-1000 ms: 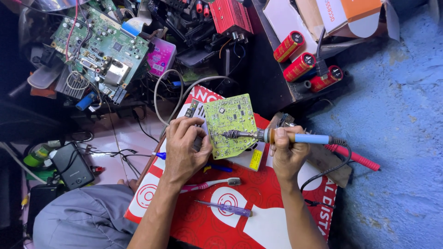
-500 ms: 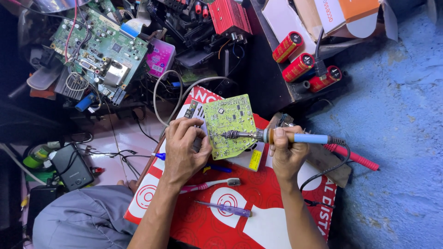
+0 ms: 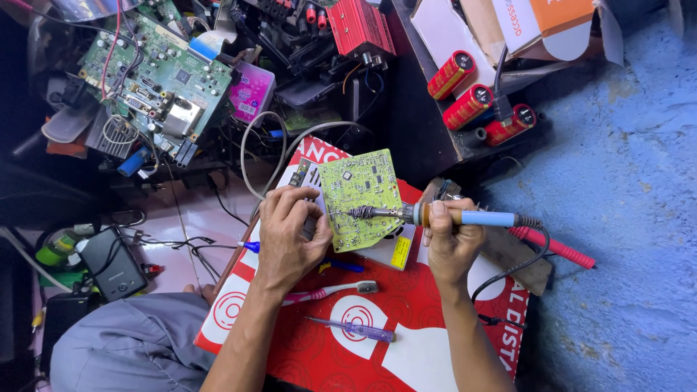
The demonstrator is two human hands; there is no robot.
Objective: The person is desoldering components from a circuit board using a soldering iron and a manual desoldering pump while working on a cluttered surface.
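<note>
I see the left hand (image 3: 287, 236) gripping the green circuit board (image 3: 361, 197) by its left edge; the right hand (image 3: 450, 243) clenches the soldering iron (image 3: 435, 215), its tip on the board, with open red cardboard (image 3: 435, 348) nearer.

surface: red-and-white printed board (image 3: 435, 341) | on it: pink toothbrush (image 3: 330, 292), purple screwdriver (image 3: 352, 329)

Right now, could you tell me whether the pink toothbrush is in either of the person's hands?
No, the pink toothbrush lies on the red board, while the left hand steadies the green circuit board and the right hand grips the soldering iron.
</note>
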